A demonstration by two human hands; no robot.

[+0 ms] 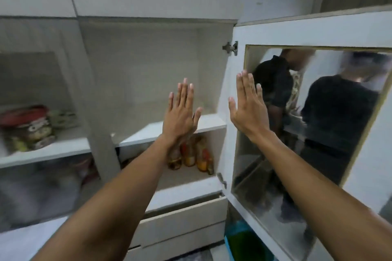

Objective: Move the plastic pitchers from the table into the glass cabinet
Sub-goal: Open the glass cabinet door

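Head view: both hands flat and empty before the open cabinet

The left hand [180, 112] and right hand [248, 108] are raised with fingers straight, holding nothing. The cabinet [148, 70] stands open, its glass door [307, 123] swung to the right. The upper shelf [169, 131] is bare; bottles [191, 154] stand below it. No pitchers are in view.

Blurred snack packets [31, 128] sit on the left shelf, three orange-and-yellow packets [191, 154] stand on the lower shelf, white drawers [182, 218] lie below, a blue-green container [244, 239] bottom right
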